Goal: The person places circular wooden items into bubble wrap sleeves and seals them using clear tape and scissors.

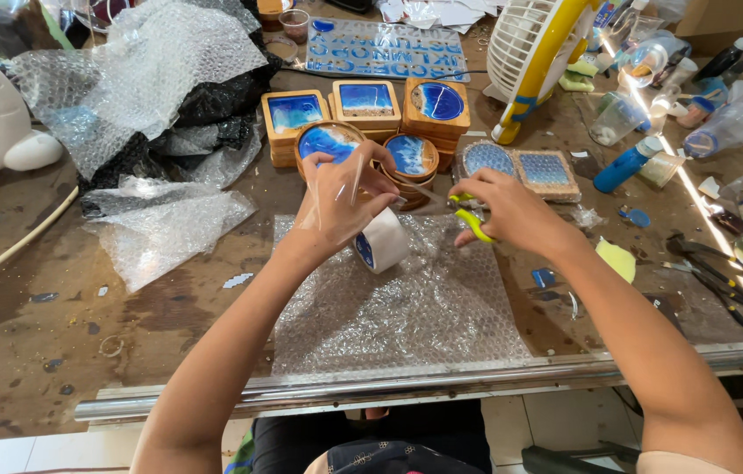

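Head view. Left hand (336, 197) grasps a tape roll (382, 241), with a clear strip pulled up between its fingers. Right hand (512, 213) is clenched on yellow-handled scissors (468, 213), blades toward the strip. Both hover over a bubble wrap sheet (407, 307) lying flat on the wooden table (55, 351). Wooden coasters (363, 110) with blue resin stand just beyond the hands. A white fan (534, 44) stands farther back.

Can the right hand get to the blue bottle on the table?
Probably yes. The blue bottle stands just off to the side of the right hand, with only bare table between them. But that hand is already holding yellow-handled scissors, so it looks too busy to grab it.
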